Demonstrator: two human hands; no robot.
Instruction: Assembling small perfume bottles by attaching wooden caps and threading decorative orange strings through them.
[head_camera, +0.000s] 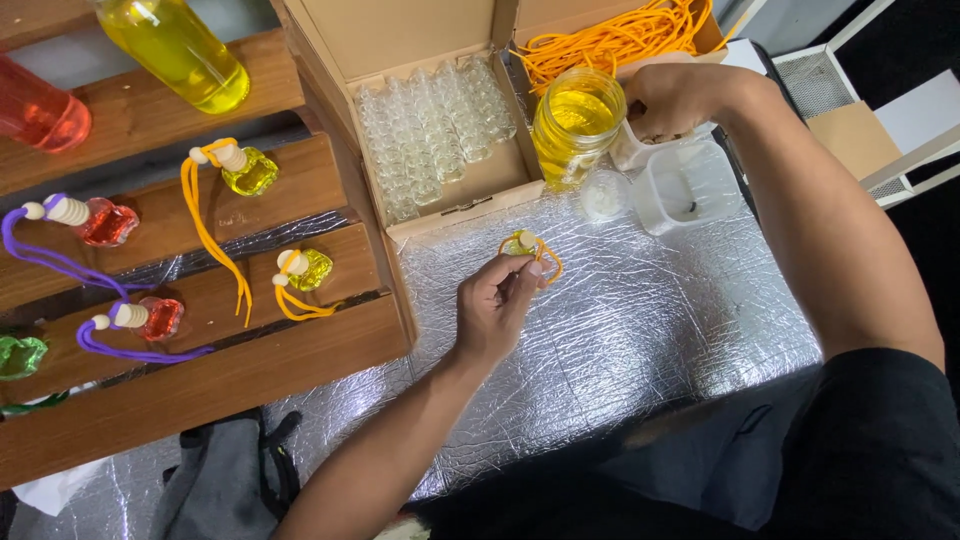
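Two fingertips (528, 268) of the left hand (492, 305) pinch a small faceted glass bottle (520, 245) of yellow liquid, capped with a pale rounded wooden stopper and looped with thin orange cord. The bottle sits above the crinkled silver foil mat (640, 330), just in front of the cardboard box edge. The other fingers curl loosely beneath the pinch.

The right hand (672, 100) is closed in a loose fist, knuckles up, over a white plastic piece beside the glass jar (578, 122); what its fingers grip I cannot tell. The jar is round, clear and smooth, and holds bright yellow liquid. Just in front of it lie a small round translucent lid (604, 195) and a square frosted plastic tub (688, 185).

Behind the pinched bottle, an open cardboard box (440, 130) holds tight rows of empty clear glass bottles, shiny and ribbed-looking. A second box (620, 35) beside it is heaped with tangled orange cord.

To the left, dark stained wooden planks (200, 300) form steps. On them lie finished bottles: yellow ones with orange cord (250, 172), red ones with purple cord (105, 222), and a green one (20, 355) at the edge. Larger smooth bottles of yellow (180, 50) and red (40, 112) liquid rest on the upper planks. A grey fabric bag (225, 470) lies below the planks.
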